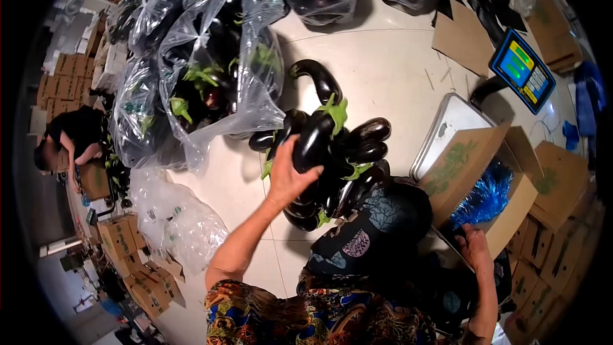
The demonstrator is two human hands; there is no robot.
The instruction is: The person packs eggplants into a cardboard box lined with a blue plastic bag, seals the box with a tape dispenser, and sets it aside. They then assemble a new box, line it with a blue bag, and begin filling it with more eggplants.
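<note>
My left hand [292, 177] is wrapped round a glossy dark purple eggplant [315, 142] with a green cap, at the top of a heap of eggplants [368, 133] on the floor. A curved eggplant [319, 79] lies at the far edge of the heap. At the near end of an open cardboard box [461, 158] is my right hand [474, 246], its fingers curled down beside crumpled blue film [485, 197]. What those fingers hold, if anything, is hidden.
A large clear bag [255, 115] of eggplants stands left of the heap, near an empty-looking plastic sheet [175, 217]. Behind the box are a scale platform [440, 129] and its blue display [522, 70]. Stacked cartons [543, 287] line the right. Another person [76, 134] crouches far left.
</note>
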